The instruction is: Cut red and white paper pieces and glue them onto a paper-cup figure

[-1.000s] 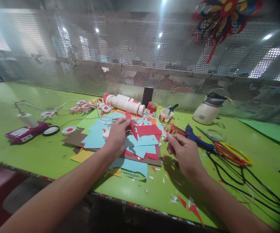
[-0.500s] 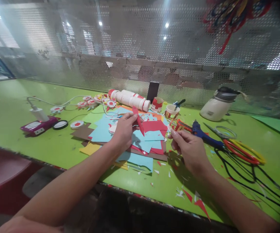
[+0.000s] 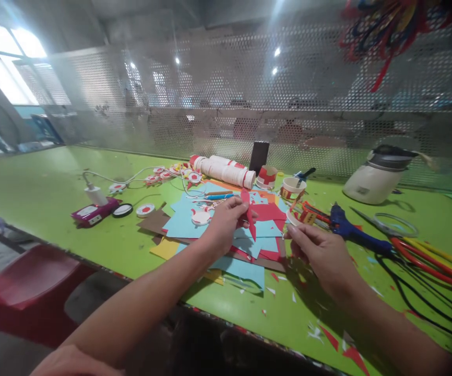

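My left hand (image 3: 228, 223) is closed, pinching a narrow folded piece of red paper (image 3: 250, 222) upright over the pile of coloured paper. To its right, my right hand (image 3: 322, 256) has thumb and forefinger pressed together; whatever is between the fingertips is too small to make out. A white paper ring (image 3: 293, 218) lies just beyond those fingertips. Under my left hand are light blue sheets (image 3: 182, 225) and a red sheet (image 3: 269, 211). A round white cut-out with red marks (image 3: 201, 216) and a blue pen (image 3: 220, 197) lie on the pile.
Right of my hands are a blue glue gun (image 3: 343, 224), scissors with red and yellow handles (image 3: 429, 261) and a white jug (image 3: 372, 180). Paper-cup rolls (image 3: 226, 171), a phone (image 3: 259, 156) and a cup (image 3: 293, 187) stand behind. A purple power strip (image 3: 95, 210) lies left.
The camera view has swung left and slightly up, so everything appears further right and lower. My hands keep nearly the same pose, with the red paper still in the left.
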`<state>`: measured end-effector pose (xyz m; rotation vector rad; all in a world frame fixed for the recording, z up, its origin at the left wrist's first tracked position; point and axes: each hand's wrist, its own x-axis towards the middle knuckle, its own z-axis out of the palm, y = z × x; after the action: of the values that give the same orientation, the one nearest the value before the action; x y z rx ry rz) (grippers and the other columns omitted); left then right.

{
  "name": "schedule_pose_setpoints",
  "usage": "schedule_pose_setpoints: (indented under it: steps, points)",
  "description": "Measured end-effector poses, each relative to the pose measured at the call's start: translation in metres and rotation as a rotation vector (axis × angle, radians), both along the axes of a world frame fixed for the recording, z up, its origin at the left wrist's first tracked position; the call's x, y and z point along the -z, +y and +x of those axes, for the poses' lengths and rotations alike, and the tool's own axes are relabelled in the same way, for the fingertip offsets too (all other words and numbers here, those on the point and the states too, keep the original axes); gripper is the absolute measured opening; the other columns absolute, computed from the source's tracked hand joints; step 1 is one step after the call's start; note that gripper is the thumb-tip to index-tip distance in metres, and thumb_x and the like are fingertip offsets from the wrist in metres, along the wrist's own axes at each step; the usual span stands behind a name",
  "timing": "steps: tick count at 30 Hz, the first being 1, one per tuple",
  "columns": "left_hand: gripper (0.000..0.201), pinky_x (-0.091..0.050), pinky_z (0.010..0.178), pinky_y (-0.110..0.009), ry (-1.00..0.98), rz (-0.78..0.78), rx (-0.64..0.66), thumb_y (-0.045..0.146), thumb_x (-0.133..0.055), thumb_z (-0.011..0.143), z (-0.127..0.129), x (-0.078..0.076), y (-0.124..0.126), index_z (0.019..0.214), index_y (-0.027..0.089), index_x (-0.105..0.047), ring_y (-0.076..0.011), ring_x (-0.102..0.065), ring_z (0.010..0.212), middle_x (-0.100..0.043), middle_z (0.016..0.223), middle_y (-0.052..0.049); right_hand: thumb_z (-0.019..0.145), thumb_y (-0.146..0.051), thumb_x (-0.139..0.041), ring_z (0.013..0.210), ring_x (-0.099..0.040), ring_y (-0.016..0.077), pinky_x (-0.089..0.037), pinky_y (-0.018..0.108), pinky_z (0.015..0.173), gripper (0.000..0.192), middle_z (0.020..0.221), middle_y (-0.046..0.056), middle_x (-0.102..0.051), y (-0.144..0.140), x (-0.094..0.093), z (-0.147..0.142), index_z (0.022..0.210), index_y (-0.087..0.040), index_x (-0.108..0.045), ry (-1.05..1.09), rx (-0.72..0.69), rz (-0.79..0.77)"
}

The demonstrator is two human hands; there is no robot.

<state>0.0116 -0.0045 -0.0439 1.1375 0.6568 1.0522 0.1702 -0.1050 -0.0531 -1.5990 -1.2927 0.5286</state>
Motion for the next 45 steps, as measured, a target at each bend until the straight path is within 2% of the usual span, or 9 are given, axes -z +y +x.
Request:
schedule_pose_setpoints:
  steps: [6, 11, 14, 18, 22, 29, 34, 39, 45]
  points:
    - [0.014, -0.038, 0.053, -0.02, 0.102, 0.035, 0.161, 0.022, -0.06, 0.074, 0.002, 0.003, -0.006, 0.066, 0.014, -0.052, -0.0075, -0.051, 0.056, -0.056, 0.061, 0.0, 0.08, -0.051, -0.053, 0.048, -0.042, 0.0105, -0.034, 0.025, 0.047, 0.038, 0.053, -0.001, -0.05, 0.002, 0.001, -0.001, 0.065, -0.017, -0.059, 0.026, -0.051, -0.023]
    - [0.019, -0.034, 0.049, -0.019, 0.216, -0.001, 0.274, 0.031, -0.068, 0.068, 0.002, 0.003, -0.017, 0.067, 0.014, -0.059, -0.0058, -0.042, 0.05, -0.049, 0.053, 0.004, 0.078, -0.05, -0.058, 0.059, -0.052, 0.0123, -0.043, 0.026, 0.057, 0.034, 0.069, 0.001, -0.057, 0.004, 0.001, -0.005, 0.084, -0.017, -0.062, 0.182, -0.175, -0.103]
    - [0.024, -0.03, 0.044, -0.019, 0.238, -0.065, 0.304, 0.036, -0.071, 0.065, 0.002, 0.001, -0.022, 0.067, 0.014, -0.061, -0.0057, -0.039, 0.047, -0.046, 0.05, 0.005, 0.075, -0.048, -0.063, 0.06, -0.054, 0.0121, -0.045, 0.027, 0.058, 0.033, 0.07, 0.0, -0.058, 0.003, 0.002, -0.009, 0.087, -0.017, -0.061, 0.327, -0.283, -0.185]
    - [0.026, -0.028, 0.044, -0.019, 0.188, -0.063, 0.357, 0.036, -0.072, 0.064, 0.003, 0.003, -0.023, 0.066, 0.013, -0.06, -0.0057, -0.041, 0.05, -0.049, 0.055, 0.003, 0.073, -0.044, -0.066, 0.055, -0.051, 0.0103, -0.042, 0.025, 0.055, 0.03, 0.064, -0.002, -0.056, 0.002, 0.003, -0.01, 0.083, -0.015, -0.061, 0.373, -0.299, -0.178]
    - [0.026, -0.027, 0.044, -0.019, 0.173, -0.046, 0.365, 0.037, -0.071, 0.065, 0.004, 0.008, -0.021, 0.066, 0.014, -0.059, -0.0063, -0.041, 0.051, -0.048, 0.055, 0.003, 0.074, -0.043, -0.065, 0.05, -0.047, 0.009, -0.038, 0.024, 0.051, 0.03, 0.057, -0.003, -0.055, 0.001, 0.002, -0.009, 0.074, -0.014, -0.06, 0.332, -0.291, -0.152]
    - [0.026, -0.024, 0.038, -0.019, 0.215, -0.073, 0.346, 0.04, -0.069, 0.066, 0.005, 0.009, -0.023, 0.068, 0.017, -0.058, -0.0076, -0.039, 0.048, -0.044, 0.055, 0.003, 0.075, -0.043, -0.064, 0.048, -0.044, 0.0083, -0.036, 0.023, 0.048, 0.029, 0.055, -0.003, -0.053, 0.0, 0.001, -0.011, 0.073, -0.015, -0.059, 0.355, -0.304, -0.136]
    - [0.028, -0.024, 0.037, -0.017, 0.214, -0.029, 0.346, 0.041, -0.069, 0.066, 0.005, 0.014, -0.021, 0.068, 0.016, -0.057, -0.0071, -0.04, 0.049, -0.045, 0.057, 0.002, 0.072, -0.044, -0.066, 0.046, -0.043, 0.0077, -0.034, 0.023, 0.046, 0.03, 0.053, -0.004, -0.052, 0.001, 0.0, -0.013, 0.069, -0.015, -0.059, 0.376, -0.299, -0.122]
    - [0.032, -0.025, 0.037, -0.016, 0.243, -0.043, 0.336, 0.045, -0.07, 0.063, 0.005, 0.014, -0.021, 0.07, 0.017, -0.056, -0.0076, -0.041, 0.049, -0.046, 0.056, 0.003, 0.073, -0.042, -0.065, 0.047, -0.046, 0.0087, -0.036, 0.023, 0.049, 0.028, 0.052, -0.004, -0.053, -0.001, -0.003, -0.012, 0.067, -0.015, -0.059, 0.365, -0.318, -0.142]
    - [0.028, -0.03, 0.04, -0.017, 0.221, -0.07, 0.335, 0.039, -0.072, 0.064, 0.007, 0.012, -0.021, 0.069, 0.015, -0.058, -0.0066, -0.043, 0.048, -0.048, 0.056, 0.003, 0.071, -0.042, -0.066, 0.053, -0.049, 0.0097, -0.039, 0.024, 0.053, 0.028, 0.059, -0.002, -0.054, 0.0, -0.009, -0.006, 0.066, -0.015, -0.06, 0.334, -0.226, -0.106]
